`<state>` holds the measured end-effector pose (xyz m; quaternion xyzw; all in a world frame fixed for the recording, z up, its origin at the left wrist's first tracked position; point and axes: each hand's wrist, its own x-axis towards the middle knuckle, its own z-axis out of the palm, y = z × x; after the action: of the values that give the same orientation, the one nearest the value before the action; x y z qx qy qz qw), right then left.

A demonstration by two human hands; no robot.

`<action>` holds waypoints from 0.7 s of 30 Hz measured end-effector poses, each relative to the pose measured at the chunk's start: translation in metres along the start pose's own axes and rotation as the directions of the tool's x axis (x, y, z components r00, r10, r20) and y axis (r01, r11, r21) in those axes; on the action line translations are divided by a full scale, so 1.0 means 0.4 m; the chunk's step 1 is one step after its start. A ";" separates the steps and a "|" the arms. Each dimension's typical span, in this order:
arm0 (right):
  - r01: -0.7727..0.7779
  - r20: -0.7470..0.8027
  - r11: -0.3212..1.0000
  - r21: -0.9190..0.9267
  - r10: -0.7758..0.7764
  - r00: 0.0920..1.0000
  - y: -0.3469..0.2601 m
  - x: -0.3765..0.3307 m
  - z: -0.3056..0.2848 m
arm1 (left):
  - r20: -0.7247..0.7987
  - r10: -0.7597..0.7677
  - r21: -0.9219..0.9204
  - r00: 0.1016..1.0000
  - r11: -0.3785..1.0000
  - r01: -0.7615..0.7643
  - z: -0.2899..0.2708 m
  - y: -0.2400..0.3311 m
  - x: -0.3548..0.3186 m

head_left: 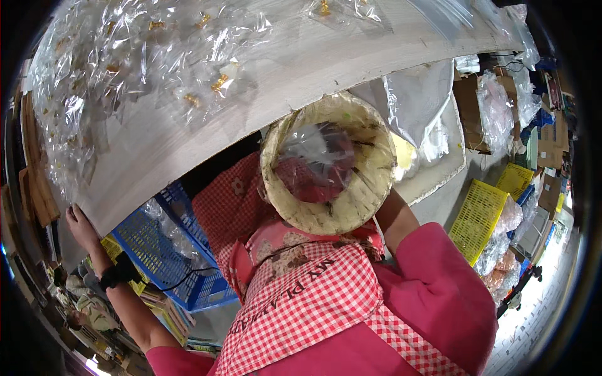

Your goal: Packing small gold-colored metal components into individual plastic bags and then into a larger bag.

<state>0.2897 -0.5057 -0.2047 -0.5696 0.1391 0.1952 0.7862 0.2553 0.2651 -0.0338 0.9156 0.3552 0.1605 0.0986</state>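
My left hand (81,229) is at the left corner of the pale table (188,141), its fingers stretched up along the edge and nothing seen in them. A dark band is on that wrist. My right forearm (397,216) runs up behind a round, cream-coloured tub (370,191) with a worn, dark-streaked wall, which hides the right hand. The tub stands mouth toward me, in front of my apron and against the table's near edge. Crumpled clear plastic (311,144) shows inside it.
Many small clear bags (144,69) with gold-coloured pieces cover the table's left part. Flat clear plastic (439,19) lies far right. Below the table is a blue crate (163,250). At right are yellow crates (478,219), bagged goods and cardboard boxes (552,138).
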 end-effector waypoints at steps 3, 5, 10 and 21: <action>-0.034 0.007 0.998 -0.058 0.034 0.999 0.008 0.004 0.017 | -0.017 -0.017 -0.042 1.000 0.999 0.016 -0.003 0.001 -0.016; -0.052 0.005 0.994 -0.099 0.053 0.999 0.007 0.003 0.019 | -0.019 -0.013 -0.009 1.000 1.000 0.013 -0.004 0.009 -0.019; -0.093 -0.003 0.975 -0.204 0.094 0.996 -0.004 -0.006 0.026 | -0.025 0.016 -0.001 1.000 1.000 -0.016 -0.010 0.018 -0.029; -0.121 -0.009 0.893 -0.433 0.130 0.992 -0.068 -0.022 0.039 | -0.037 -0.033 0.022 0.999 0.999 0.034 -0.008 0.058 -0.040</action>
<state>0.2945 -0.4997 -0.1731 -0.7176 0.1207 0.2772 0.6274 0.2574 0.2373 -0.0276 0.9074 0.3742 0.1718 0.0845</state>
